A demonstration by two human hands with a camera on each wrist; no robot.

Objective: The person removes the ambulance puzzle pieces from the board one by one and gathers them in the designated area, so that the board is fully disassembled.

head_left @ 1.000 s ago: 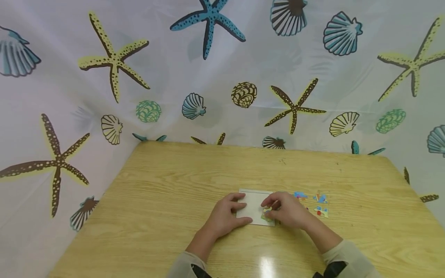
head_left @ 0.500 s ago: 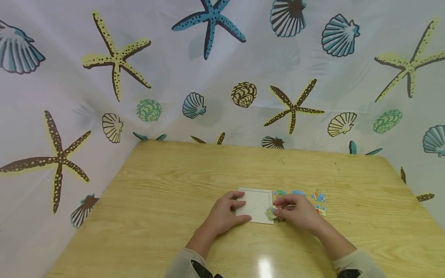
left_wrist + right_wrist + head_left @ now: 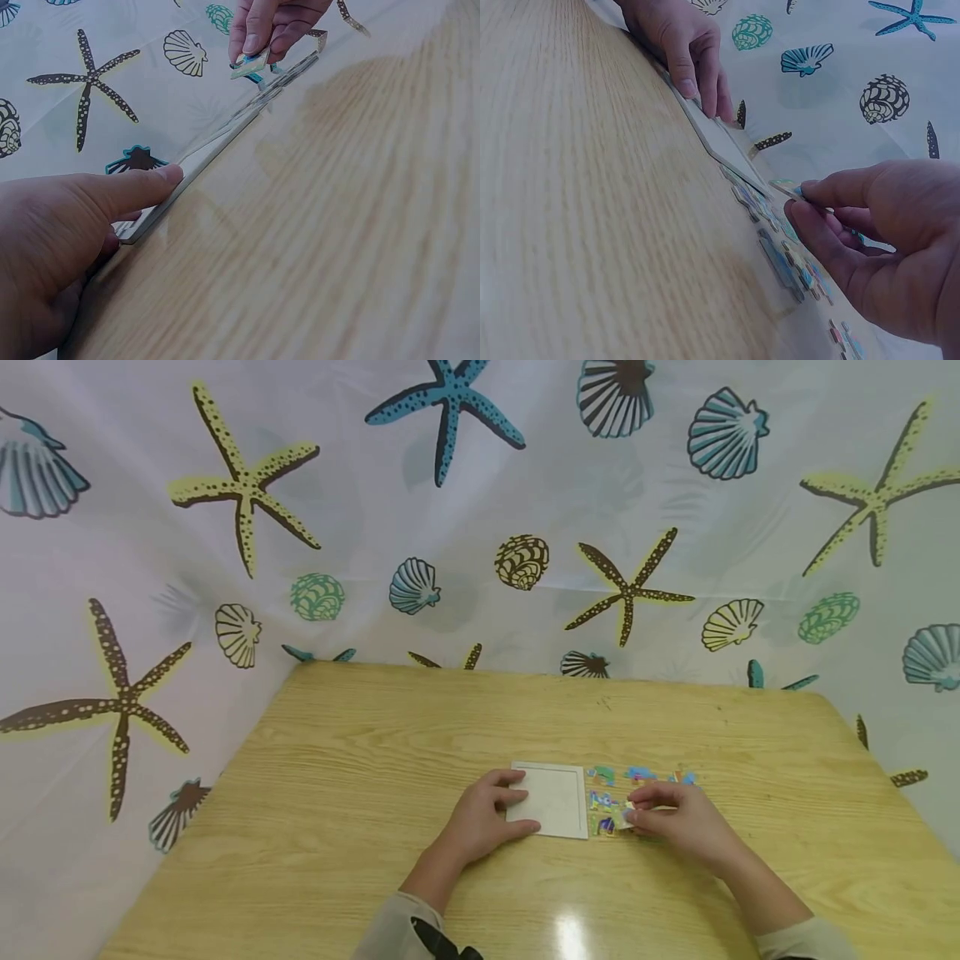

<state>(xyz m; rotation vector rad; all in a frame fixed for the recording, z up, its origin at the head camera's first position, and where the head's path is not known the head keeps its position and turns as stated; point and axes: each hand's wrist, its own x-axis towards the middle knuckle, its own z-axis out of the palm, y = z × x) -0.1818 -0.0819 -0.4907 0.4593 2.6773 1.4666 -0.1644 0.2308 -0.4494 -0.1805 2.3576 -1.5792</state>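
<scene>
My left hand (image 3: 480, 814) holds the left side of a white, square puzzle tray (image 3: 551, 802), its thumb along the near edge and fingertips over the left rim. My right hand (image 3: 686, 822) pinches a small puzzle piece (image 3: 786, 187) between thumb and forefinger. This piece is raised above the others, right of the tray. Loose puzzle pieces lie beside the tray's right edge, including a green one (image 3: 602, 774), a blue one (image 3: 641, 773) and one with a dark purple patch (image 3: 606, 826). The right hand hides some of them in the head view.
The pieces stand in rough rows on a wood-grain table (image 3: 390, 735). A white cloth (image 3: 465, 535) printed with starfish and shells hangs behind the table and along its sides.
The right hand has moved from over the tray's right part to the right, carrying the pinched piece and uncovering pieces beside the tray. The left hand stays at the tray.
</scene>
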